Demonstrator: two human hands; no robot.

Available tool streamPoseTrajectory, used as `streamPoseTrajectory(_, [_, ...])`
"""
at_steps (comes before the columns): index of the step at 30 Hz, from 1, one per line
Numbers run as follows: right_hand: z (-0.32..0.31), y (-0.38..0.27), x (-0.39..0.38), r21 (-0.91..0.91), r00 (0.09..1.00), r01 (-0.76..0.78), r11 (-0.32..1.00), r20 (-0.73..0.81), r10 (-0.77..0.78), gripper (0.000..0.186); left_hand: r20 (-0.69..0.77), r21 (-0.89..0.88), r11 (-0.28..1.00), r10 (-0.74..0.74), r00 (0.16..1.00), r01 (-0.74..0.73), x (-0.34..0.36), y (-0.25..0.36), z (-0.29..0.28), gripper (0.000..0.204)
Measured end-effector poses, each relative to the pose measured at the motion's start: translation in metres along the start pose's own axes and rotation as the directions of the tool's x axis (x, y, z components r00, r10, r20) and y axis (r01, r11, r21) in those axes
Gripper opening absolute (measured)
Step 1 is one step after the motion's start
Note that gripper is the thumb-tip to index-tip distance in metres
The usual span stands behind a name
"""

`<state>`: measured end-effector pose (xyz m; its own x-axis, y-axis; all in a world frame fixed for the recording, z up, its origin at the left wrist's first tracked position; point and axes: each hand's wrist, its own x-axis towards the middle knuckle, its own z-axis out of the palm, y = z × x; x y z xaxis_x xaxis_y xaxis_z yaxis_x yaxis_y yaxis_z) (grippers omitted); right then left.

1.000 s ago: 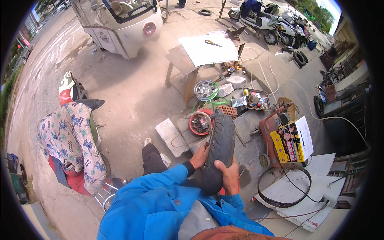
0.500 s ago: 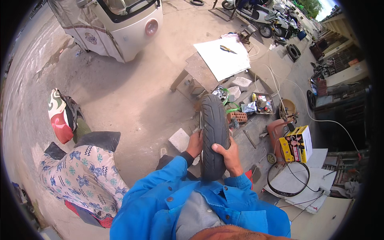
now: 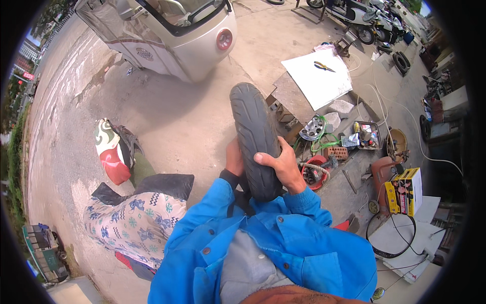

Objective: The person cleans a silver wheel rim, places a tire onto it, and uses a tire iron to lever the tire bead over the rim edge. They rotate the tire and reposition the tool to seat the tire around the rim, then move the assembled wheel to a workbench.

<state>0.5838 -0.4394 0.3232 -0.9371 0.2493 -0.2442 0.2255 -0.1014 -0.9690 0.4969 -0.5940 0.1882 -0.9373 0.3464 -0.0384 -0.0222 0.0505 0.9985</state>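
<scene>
We hold a dark grey ribbed rubber tyre (image 3: 254,137) upright in front of our chest, tread facing us, above the concrete ground (image 3: 177,116). Right hand (image 3: 281,167): clasped on the tyre's right flank, thumb laid across the tread, fingers wrapped round the far side. Left hand (image 3: 234,158): pressed flat against the left flank; only its back shows, so finger position behind the tyre cannot be told. Both sleeves are blue.

Beyond the tyre: a white flat board (image 3: 318,78) with a small hand tool on it, near a silver wheel hub (image 3: 312,129). Just right of the right hand sits a red round basin (image 3: 315,172). A yellow rectangular box (image 3: 404,191) stands further right. A white three-wheeled vehicle (image 3: 172,30) is parked at the ground's far edge.
</scene>
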Motion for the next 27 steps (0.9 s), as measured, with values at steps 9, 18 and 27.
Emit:
streamPoseTrajectory(9, [-0.019, -0.017, 0.102, 0.083, 0.996, 0.041, 0.996, -0.084, -0.035, 0.092, 0.041, 0.011, 0.995, 0.097, 0.994, -0.098, 0.116, 0.006, 0.011, 0.047])
streamPoseTrajectory(18, [-0.1, -0.011, 0.254, 0.012, 0.961, -0.043, 0.999, -0.274, 0.045, 0.109, 0.334, -0.355, 0.906, -0.106, 0.937, 0.229, 0.307, -0.044, 0.084, 0.04])
streamPoseTrajectory(27, [-0.192, -0.058, 0.368, 0.427, 0.883, 0.165, 0.889, -0.465, 0.059, 0.079, 0.572, 0.115, 0.988, 0.02, 0.82, -0.104, 0.487, 0.011, 0.19, 0.037])
